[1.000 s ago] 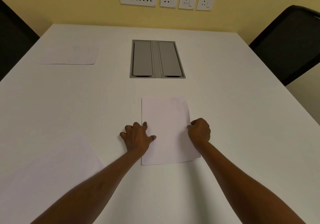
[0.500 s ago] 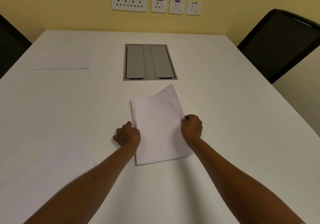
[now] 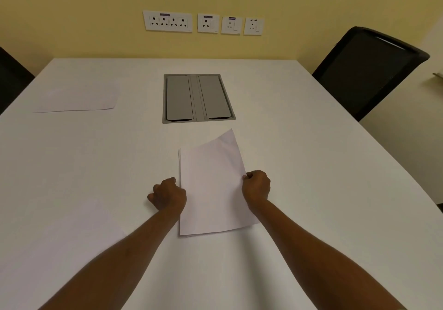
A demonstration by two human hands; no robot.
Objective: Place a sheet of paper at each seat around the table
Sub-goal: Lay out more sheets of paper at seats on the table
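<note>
Two placed sheets [image 3: 79,98] lie left of the stack [image 3: 213,190].

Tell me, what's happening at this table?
A person is handing out paper. The right hand pinches the top white sheet by its edge and lifts it off a thin stack, while the left hand rests beside the stack. Two white sheets lie along the white table's left side.

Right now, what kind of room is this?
Probably an office meeting room: a big white table with a grey cable hatch set in it, a black office chair beside it, and a row of wall sockets.
</note>
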